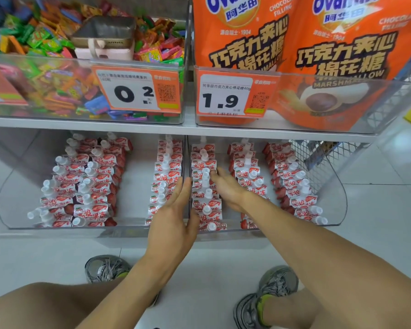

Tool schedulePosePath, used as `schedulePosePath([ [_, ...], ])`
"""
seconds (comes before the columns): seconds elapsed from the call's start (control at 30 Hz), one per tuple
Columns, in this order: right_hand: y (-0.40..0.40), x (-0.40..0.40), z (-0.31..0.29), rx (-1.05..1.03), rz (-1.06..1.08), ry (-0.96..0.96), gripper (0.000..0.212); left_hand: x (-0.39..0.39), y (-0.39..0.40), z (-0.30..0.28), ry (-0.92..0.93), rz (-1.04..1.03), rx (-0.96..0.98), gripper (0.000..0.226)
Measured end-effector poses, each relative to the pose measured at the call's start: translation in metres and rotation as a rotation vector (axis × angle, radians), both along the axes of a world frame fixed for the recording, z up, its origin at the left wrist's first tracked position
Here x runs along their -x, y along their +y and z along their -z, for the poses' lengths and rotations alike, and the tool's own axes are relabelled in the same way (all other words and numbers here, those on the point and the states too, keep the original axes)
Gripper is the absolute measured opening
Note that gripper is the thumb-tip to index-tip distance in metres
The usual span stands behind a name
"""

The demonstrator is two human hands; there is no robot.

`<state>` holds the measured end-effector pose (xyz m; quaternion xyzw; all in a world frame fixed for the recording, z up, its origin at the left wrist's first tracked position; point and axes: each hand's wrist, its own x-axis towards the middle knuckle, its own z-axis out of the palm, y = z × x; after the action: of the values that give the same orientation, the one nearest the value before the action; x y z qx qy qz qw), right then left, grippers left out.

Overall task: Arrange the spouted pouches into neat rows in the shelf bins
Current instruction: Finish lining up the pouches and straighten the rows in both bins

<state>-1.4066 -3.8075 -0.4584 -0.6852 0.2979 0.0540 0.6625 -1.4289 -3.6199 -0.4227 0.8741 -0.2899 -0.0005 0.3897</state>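
Both hands bracket one row of strawberry jelly pouches [205, 186] at the left edge of the right-hand clear bin [337, 198]; the left hand [173, 222] stands on edge along the clear divider between the two bins, fingers straight and pressed together, gripping nothing; the right hand [226, 188] lies flat against the row's other flank, fingers extended and close together, tips near a white spout [205, 172] partway back.

The likely risk is in the squeeze itself; the pouches lean on one another, so too hard a push from either side could buckle the row and tip spouts sideways, or shove it into the middle row [248, 172] just beside it (that one already looks a little staggered). The left hand could also knock the row [167, 176] across the divider in the left-hand bin [10, 198], whose far-left rows [81, 186] look the loosest of all; those probably need the most work yet.

The bins sit on the lowest shelf, just above a pale tiled floor; on the shelf above, one bin holds mixed wrapped candies [57, 67] with a metal scoop [105, 32], another orange marshmallow bags [318, 55], each fronted by an orange price tag [138, 91]. A wire mesh basket [318, 157] stands at the right; the person crouches, grey sneakers [105, 269] on the tiles.
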Motion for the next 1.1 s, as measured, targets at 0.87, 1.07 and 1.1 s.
schedulePosePath([
  [0.87, -0.007, -0.052, -0.003, 0.152, 0.084, 0.037, 0.037, -0.003, 0.001, 0.005, 0.074, 0.046, 0.054, 0.073],
  [1.07, -0.012, -0.043, -0.017, -0.002, 0.047, 0.072, 0.066, -0.003, 0.002, 0.002, 0.074, 0.057, 0.046, 0.074],
  [1.1, -0.013, -0.041, -0.012, -0.026, 0.036, 0.075, 0.073, -0.003, 0.003, 0.002, 0.076, 0.054, 0.044, 0.073],
])
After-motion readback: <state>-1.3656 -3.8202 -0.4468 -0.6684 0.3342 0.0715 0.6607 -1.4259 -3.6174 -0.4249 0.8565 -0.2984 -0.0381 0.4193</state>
